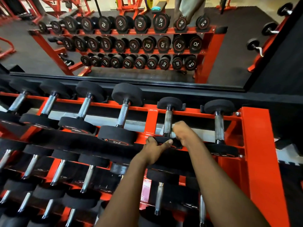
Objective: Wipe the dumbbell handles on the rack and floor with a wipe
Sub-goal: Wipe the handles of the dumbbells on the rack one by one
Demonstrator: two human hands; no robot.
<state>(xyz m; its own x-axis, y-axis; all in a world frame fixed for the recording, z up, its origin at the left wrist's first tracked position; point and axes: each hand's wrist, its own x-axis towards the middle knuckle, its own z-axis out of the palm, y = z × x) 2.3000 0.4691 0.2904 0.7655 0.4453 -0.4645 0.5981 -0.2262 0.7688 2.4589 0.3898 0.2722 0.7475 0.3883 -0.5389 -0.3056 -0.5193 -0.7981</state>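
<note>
Left hand (156, 149): grips the near head of a small dumbbell (170, 103), thumb laid across its top edge, fingers curled round the left side.
Right hand (186, 133): fingers curled round a bunched white wipe (174, 126), pressing it to the right side of the handle (168, 120).
Wipe position: low on the knurled handle, just above the near head; only small white bits show past the fingers.
Dumbbell position: top tier of the red rack (257, 145), second from the right end, lying in its cradles with the handle pointing away from the camera.
Neighbours: a larger dumbbell (123, 114) to the left, a similar one (219, 128) to the right, both apart from the hands.
Lower tiers: more dumbbells with chrome handles, partly under the forearms.
Behind: mirror (164, 85) reflecting the rack.
</note>
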